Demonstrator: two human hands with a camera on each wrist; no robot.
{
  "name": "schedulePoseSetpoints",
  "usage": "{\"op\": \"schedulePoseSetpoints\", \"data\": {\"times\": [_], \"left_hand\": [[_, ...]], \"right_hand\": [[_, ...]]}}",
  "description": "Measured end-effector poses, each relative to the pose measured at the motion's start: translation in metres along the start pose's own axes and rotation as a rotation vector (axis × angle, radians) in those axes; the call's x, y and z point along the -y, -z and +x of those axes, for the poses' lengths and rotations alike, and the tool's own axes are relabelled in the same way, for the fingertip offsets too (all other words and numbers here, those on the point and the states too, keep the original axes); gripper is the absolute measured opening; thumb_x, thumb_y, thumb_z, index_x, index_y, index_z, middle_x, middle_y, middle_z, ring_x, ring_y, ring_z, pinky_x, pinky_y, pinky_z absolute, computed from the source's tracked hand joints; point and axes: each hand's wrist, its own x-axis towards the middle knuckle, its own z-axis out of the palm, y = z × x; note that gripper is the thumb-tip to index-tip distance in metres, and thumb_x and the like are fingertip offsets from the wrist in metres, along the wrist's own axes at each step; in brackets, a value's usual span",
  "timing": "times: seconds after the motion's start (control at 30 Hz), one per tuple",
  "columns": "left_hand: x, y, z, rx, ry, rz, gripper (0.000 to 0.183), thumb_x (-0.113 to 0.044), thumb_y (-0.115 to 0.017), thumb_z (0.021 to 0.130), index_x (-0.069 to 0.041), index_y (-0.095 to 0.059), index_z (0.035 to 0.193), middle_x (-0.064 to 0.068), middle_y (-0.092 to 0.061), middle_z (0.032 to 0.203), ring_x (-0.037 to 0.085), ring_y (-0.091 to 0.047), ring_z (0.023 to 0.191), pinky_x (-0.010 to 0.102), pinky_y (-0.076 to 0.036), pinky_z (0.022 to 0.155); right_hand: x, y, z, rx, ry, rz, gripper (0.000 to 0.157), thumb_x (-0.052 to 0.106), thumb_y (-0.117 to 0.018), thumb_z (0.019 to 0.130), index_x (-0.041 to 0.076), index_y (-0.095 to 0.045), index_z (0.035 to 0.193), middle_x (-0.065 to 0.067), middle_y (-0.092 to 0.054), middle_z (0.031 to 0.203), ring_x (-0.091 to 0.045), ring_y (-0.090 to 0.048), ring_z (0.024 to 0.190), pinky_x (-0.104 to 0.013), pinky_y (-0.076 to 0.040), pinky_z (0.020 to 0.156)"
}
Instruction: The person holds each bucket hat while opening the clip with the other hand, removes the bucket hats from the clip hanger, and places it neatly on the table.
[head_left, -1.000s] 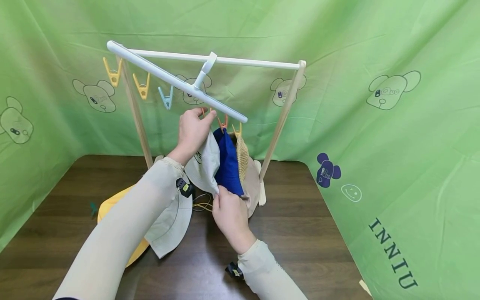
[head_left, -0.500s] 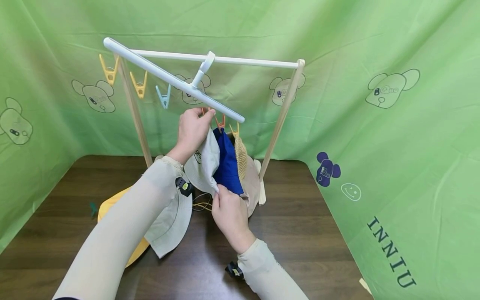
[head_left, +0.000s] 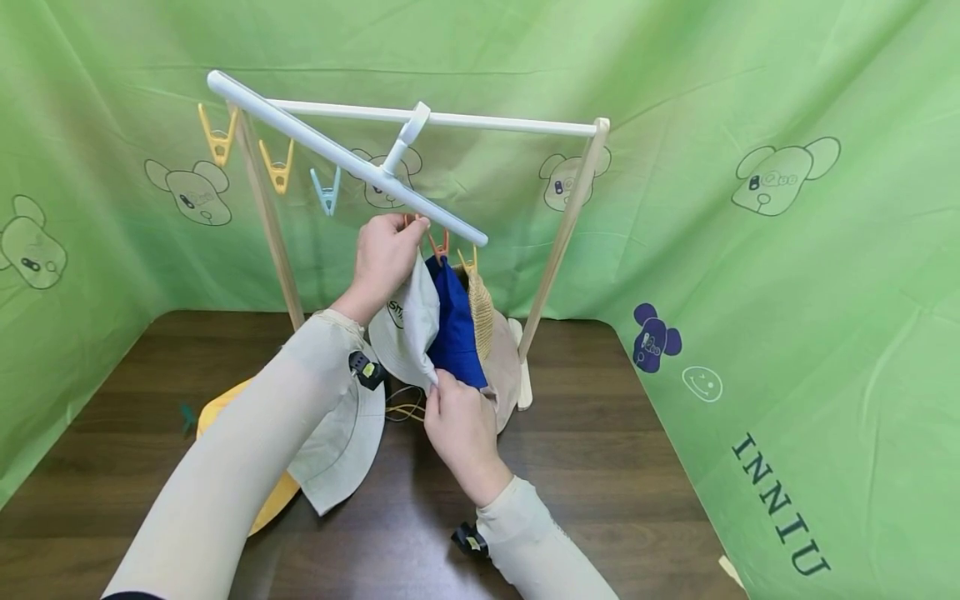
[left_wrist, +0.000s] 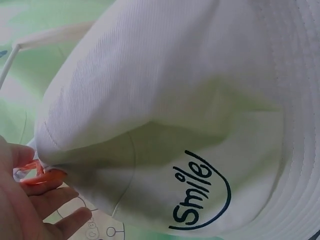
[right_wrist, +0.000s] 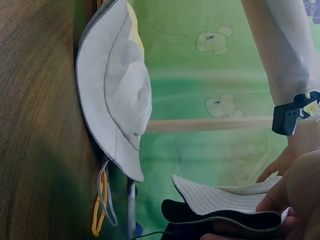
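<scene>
Evidently the white hat (head_left: 416, 321), in the middle of the frame, is held at two ends so that its soft cloth hangs taut beneath the hanger (head_left: 315, 146). The left hand (head_left: 385, 257) pinches an orange clip (left_wrist: 47, 175) at the hat's crown between thumb and forefinger, the other fingers loosely spread, probably to work or steady the clip. Lower down, the right hand (head_left: 463, 425) has thumb and fingers closed on the brim, likely taking the weight and stopping the hat from swinging.

Just right of it, a blue hat (head_left: 457, 333) and a woven hat (head_left: 482, 317) hang from their own clips. Two yellow clips (head_left: 217, 140) and a pale blue clip (head_left: 326, 193) at upper left grip nothing. The hanger hooks over a white rail (head_left: 517, 124) between wooden posts (head_left: 566, 225), presumably to leave room for hats below.

At lower left, a pale grey hat (head_left: 348, 462) overlaps a yellow hat (head_left: 273, 508) on the dark wood-grain table (head_left: 607, 500). Green cloth (head_left: 690, 75), printed with bear heads, encloses the back and sides.
</scene>
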Motion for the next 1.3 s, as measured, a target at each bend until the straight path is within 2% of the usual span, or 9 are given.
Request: {"op": "schedulePoseSetpoints", "data": {"times": [0.23, 0.53, 0.8, 1.0, 1.3], "left_hand": [[0.0019, 0.0005, 0.0028, 0.007, 0.011, 0.006, 0.042, -0.047, -0.06, 0.098, -0.016, -0.063, 0.07, -0.003, -0.053, 0.063, 0.022, -0.053, 0.067, 0.032, -0.038, 0.061], [0.003, 0.0012, 0.0038, 0.029, -0.004, 0.0, 0.046, -0.046, -0.059, 0.099, -0.006, -0.072, 0.081, -0.001, -0.054, 0.063, 0.024, -0.053, 0.065, 0.034, -0.038, 0.06], [0.0045, 0.0017, 0.0062, 0.019, 0.013, -0.018, 0.039, -0.046, -0.06, 0.097, -0.016, -0.07, 0.074, -0.002, -0.062, 0.068, 0.021, -0.057, 0.07, 0.032, -0.042, 0.064], [0.0055, 0.0022, 0.0078, 0.03, 0.019, -0.011, 0.04, -0.047, -0.059, 0.098, -0.016, -0.071, 0.076, -0.002, -0.065, 0.071, 0.02, -0.058, 0.072, 0.033, -0.044, 0.066], [0.0047, 0.002, 0.0078, 0.036, 0.054, 0.006, 0.041, -0.049, -0.059, 0.098, -0.019, -0.07, 0.074, -0.003, -0.057, 0.064, 0.021, -0.047, 0.064, 0.034, -0.035, 0.058]], "right_hand": [[0.0003, 0.0009, 0.0001, 0.001, 0.002, -0.009, 0.014, 0.013, -0.066, 0.094, 0.011, -0.062, 0.08, -0.005, -0.065, 0.063, -0.026, -0.066, 0.055, -0.041, -0.041, 0.043], [-0.0002, 0.002, -0.0001, 0.042, -0.006, -0.01, 0.014, 0.012, -0.063, 0.095, 0.011, -0.063, 0.081, -0.004, -0.065, 0.063, -0.024, -0.066, 0.056, -0.039, -0.04, 0.042], [-0.0017, 0.0029, 0.0008, 0.045, -0.002, -0.025, 0.012, 0.013, -0.062, 0.097, 0.01, -0.066, 0.086, -0.006, -0.066, 0.065, -0.025, -0.067, 0.057, -0.041, -0.043, 0.043], [-0.0018, 0.0037, 0.0006, 0.046, -0.001, -0.026, 0.013, 0.013, -0.062, 0.097, 0.01, -0.066, 0.085, -0.006, -0.066, 0.064, -0.025, -0.066, 0.056, -0.04, -0.043, 0.043], [-0.0015, 0.0042, 0.0005, 0.052, -0.012, -0.011, 0.017, 0.012, -0.064, 0.094, 0.012, -0.06, 0.078, -0.004, -0.061, 0.06, -0.024, -0.063, 0.053, -0.039, -0.041, 0.043]]}}
